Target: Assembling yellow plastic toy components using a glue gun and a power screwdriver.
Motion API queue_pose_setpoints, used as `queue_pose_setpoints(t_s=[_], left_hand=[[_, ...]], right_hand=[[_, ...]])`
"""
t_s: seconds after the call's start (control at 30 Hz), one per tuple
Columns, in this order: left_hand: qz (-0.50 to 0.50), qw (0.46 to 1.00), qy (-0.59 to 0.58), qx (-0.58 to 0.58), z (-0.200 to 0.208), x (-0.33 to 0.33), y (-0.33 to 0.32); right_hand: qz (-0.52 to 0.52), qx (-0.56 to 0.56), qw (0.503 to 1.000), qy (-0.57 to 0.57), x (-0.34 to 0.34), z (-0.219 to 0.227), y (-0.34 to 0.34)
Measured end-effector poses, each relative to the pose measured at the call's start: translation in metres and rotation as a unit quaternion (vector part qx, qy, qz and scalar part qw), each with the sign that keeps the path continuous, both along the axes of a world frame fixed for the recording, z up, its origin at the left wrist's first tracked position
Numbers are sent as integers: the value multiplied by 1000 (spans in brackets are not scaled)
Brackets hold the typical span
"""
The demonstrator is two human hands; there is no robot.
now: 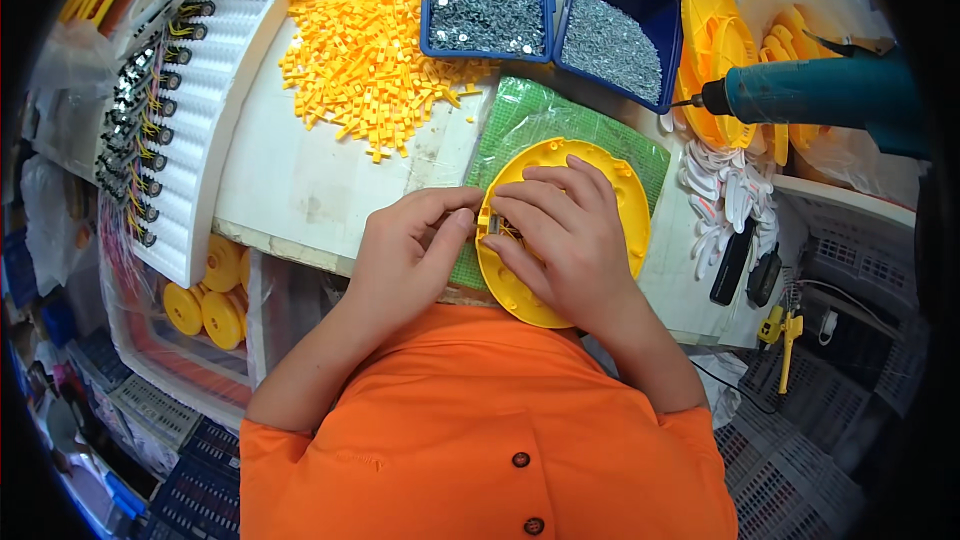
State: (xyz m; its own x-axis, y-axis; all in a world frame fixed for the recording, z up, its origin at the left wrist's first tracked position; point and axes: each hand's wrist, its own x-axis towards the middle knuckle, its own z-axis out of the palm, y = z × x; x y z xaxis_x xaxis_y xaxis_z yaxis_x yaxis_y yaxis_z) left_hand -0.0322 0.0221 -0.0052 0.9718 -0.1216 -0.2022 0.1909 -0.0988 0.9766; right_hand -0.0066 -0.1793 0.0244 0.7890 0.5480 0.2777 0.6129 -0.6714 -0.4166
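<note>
A round yellow plastic shell (625, 202), hollow side up with small posts around its inside, lies on a green mat (515, 130) and overhangs its near edge. My right hand (575, 230) is over the shell, thumb and fingers bent onto it and gripping it around a small dark part (497, 225) at its left side. Parts of the shell's inside are hidden under this hand. My left hand (415, 245) is closed at the shell's left rim, thumb against the curled forefinger. Whatever its fingertips hold is too covered to make out.
Small yellow plastic pieces (365, 50) are heaped at the back. Two blue bins, one of dark metal parts (485, 0), one of screws (610, 45), stand behind the mat. A teal electric screwdriver (810, 92) hangs at right. White foam tray (225, 90) with wired parts sits left.
</note>
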Motion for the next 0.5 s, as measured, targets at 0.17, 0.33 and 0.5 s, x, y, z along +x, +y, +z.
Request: queue_pose_setpoints(t_s=[0.17, 0.33, 0.5], left_hand=[[-15, 1000, 24, -9, 4, 6, -2], [-94, 987, -45, 124, 19, 21, 0], [-202, 897, -331, 212, 18, 44, 0]], right_hand=[[-26, -30, 999, -29, -3, -6, 3], [-24, 45, 998, 47, 2, 12, -16], [-99, 60, 992, 43, -15, 9, -76]])
